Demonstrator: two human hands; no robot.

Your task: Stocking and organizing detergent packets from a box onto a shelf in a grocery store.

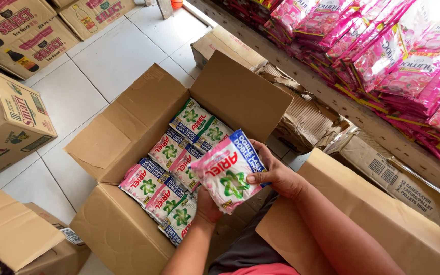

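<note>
Both hands hold a stack of pink, white and blue sachet packs [228,171] with a green emblem, raised above an open cardboard box [128,122]. My right hand [277,174] grips the stack's right edge, thumb on the front. Under the stack, my left hand [207,206] supports it from below and is mostly hidden. Inside the box lie several more of the same sachets [176,163] in rows.
Closed and open cardboard boxes stand around on the white tiled floor: top left [21,30], left [6,119], bottom left [21,237] and right [378,219]. A shelf [378,127] at the upper right carries several pink sachet strips [398,56]. Crumpled cardboard [306,119] lies beneath it.
</note>
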